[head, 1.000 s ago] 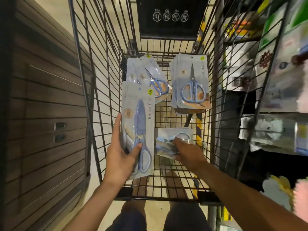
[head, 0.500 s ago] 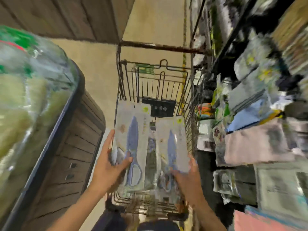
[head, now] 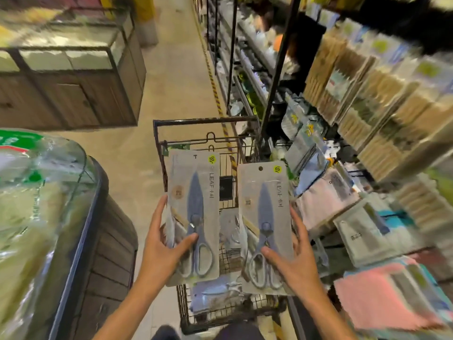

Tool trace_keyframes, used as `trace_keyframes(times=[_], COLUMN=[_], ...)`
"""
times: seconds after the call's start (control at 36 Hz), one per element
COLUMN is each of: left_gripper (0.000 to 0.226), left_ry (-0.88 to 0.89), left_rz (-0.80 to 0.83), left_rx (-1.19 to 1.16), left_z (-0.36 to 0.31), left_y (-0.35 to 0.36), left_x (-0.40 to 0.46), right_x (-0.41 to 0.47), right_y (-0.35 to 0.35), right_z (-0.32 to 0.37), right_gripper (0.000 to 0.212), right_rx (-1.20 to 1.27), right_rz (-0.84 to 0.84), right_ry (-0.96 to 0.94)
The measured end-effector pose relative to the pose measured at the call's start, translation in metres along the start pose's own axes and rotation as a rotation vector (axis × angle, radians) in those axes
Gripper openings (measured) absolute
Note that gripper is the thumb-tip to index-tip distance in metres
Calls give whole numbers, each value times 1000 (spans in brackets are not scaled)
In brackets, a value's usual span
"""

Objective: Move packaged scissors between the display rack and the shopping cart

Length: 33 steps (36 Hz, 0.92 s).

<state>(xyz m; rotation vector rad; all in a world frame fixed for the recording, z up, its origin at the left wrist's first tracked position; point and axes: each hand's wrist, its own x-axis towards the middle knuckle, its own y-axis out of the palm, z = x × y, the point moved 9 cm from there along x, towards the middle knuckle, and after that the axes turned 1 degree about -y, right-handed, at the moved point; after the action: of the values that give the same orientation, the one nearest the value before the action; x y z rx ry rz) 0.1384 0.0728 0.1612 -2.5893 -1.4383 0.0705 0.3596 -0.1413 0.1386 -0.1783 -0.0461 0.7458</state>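
My left hand [head: 161, 251] grips a grey card pack of blue scissors [head: 193, 217] by its lower left edge, thumb across the front. My right hand [head: 293, 263] holds a second, matching pack of scissors [head: 266, 227] by its lower right part. Both packs stand upright, side by side, raised above the wire shopping cart [head: 206, 122]. More scissor packs [head: 215, 293] lie on the cart's floor below them. The display rack [head: 348, 168] with hanging packaged goods runs along the right, blurred.
A wooden counter with a glass case [head: 73, 77] stands at the upper left. A curved display holding bagged goods [head: 36, 204] fills the lower left. The aisle floor [head: 176, 69] stretches ahead past the cart. Pink cloths [head: 382, 295] lie at the lower right.
My view has swung up from inside the cart to the aisle. My right hand picked a pack off the cart floor, and both hands have lifted their packs above the cart.
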Motion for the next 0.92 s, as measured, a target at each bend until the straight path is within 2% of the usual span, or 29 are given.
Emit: trace_keyframes(times=[0.19, 0.36, 0.56, 0.67, 0.78, 0.92], left_gripper=[103, 100, 107, 104, 101, 104], left_ry=[13, 57, 41, 121, 229, 249], left_rz=[132, 274, 507, 639, 738, 923], left_rx=[-51, -49, -30, -3, -9, -70], left_z=[-5, -12, -24, -43, -70, -87], left_y=[-22, -2, 57, 99, 141, 199], left_x=[-17, -37, -77, -115, -176, -272], right_x=[-68, -132, -218, -282, -362, -477], right_y=[17, 5, -42, -77, -113, -158], right_z=[20, 31, 39, 42, 42, 44], right_gripper=[97, 95, 93, 92, 91, 92], right_rx=[-11, -43, -63, -77, -79, -118], right_rz=[-174, -325, -519, -638, -775, -956], right_ry=[-15, 19, 41, 33, 40, 43])
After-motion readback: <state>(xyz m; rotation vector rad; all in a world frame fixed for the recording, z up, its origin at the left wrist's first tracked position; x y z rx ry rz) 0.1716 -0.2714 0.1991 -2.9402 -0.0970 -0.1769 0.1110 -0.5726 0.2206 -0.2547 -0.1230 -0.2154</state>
